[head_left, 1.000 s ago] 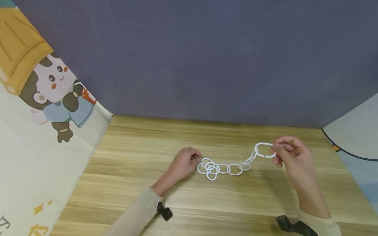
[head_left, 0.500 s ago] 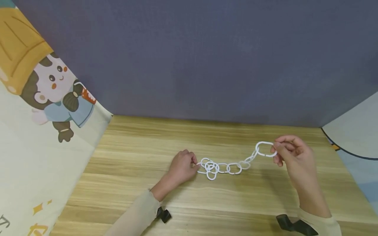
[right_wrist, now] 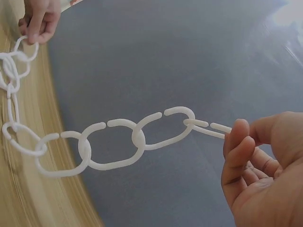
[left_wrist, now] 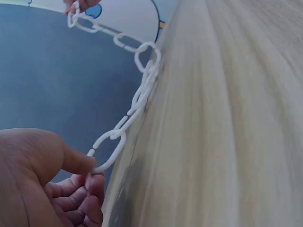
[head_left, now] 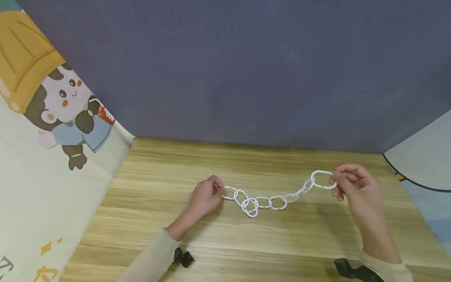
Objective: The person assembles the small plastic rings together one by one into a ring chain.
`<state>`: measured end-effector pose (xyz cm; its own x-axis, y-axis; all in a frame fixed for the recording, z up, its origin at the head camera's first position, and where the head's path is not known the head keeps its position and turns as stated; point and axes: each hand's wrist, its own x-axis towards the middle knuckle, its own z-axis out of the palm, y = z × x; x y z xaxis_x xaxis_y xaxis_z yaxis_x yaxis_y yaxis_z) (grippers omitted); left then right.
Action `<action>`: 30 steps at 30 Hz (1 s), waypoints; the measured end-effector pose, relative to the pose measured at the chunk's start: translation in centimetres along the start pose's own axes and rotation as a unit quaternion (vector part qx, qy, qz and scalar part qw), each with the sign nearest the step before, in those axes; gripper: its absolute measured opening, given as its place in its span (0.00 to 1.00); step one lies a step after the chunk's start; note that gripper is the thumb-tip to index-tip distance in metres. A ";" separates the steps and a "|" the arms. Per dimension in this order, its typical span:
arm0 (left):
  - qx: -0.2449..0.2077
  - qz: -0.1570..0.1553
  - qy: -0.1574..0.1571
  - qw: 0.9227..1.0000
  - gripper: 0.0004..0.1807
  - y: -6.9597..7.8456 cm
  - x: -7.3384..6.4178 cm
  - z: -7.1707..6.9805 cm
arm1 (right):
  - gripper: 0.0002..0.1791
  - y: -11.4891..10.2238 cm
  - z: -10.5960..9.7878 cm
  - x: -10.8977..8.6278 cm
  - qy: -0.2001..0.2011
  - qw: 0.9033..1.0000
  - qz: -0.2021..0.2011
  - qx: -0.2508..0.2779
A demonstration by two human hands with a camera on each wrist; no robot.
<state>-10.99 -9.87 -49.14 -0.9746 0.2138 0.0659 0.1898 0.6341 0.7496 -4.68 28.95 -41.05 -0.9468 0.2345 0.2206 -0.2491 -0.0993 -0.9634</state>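
Note:
A white plastic chain (head_left: pixel 278 203) of oval links, each with a small gap, stretches between the two hands. My left hand (head_left: pixel 206 196) pinches its left end link (left_wrist: pixel 111 158) between thumb and fingers. The right hand (head_left: pixel 363 192) holds the other end link (head_left: pixel 322 179) raised above the table, and the links near it hang in the air. Toward the middle, several links lie on the wood, a few bunched and overlapping (head_left: pixel 250 207). In the right wrist view the raised links (right_wrist: pixel 113 144) slope down from the right fingers.
The wooden table (head_left: pixel 158 164) meets a dark blue-grey panel (head_left: pixel 246 78) at the back. A cartoon-printed cloth (head_left: pixel 28 176) borders the left side, and another pale printed sheet (head_left: pixel 423 156) stands at the right. Black straps (head_left: pixel 183 257) sit on both wrists.
My left hand has taken hold of the end link and drawn it leftward, so the bunched links have spread out. The right hand has shifted slightly to the right with its link.

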 end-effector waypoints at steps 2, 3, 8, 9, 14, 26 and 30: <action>-0.019 -0.010 0.012 1.000 0.03 -0.1 -0.1 -0.6 | 0.09 0.1 -0.3 0.0 0.002 1.000 -0.001 0.002; -0.028 -0.014 0.018 0.999 0.03 -0.1 -0.1 -0.9 | 0.08 0.1 -0.5 0.0 0.003 1.000 -0.001 0.002; -0.059 -0.028 0.049 0.997 0.04 0.0 -0.2 -2.6 | 0.09 0.3 -1.4 0.0 0.004 1.000 0.003 -0.003; -0.061 -0.030 0.055 0.996 0.04 -0.1 -0.2 -3.0 | 0.09 0.3 -1.6 0.0 0.004 1.000 0.005 -0.004; -0.060 -0.035 0.083 0.994 0.04 -0.5 0.0 -5.0 | 0.09 0.6 -2.8 0.2 0.000 1.000 0.009 -0.014; -0.027 -0.027 0.128 0.991 0.06 -1.6 0.3 -9.9 | 0.03 2.0 -5.7 1.9 -0.021 0.999 0.000 -0.036; -0.047 -0.046 0.130 0.989 0.08 -2.4 0.9 -10.7 | 0.07 3.5 -6.7 2.7 -0.037 0.999 -0.006 -0.019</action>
<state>-13.57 -19.12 -43.83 -0.9870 -0.0476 0.1535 0.0998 0.5667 0.8179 -6.78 35.75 -44.88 -0.9568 0.1634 0.2407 -0.2531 -0.0596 -0.9656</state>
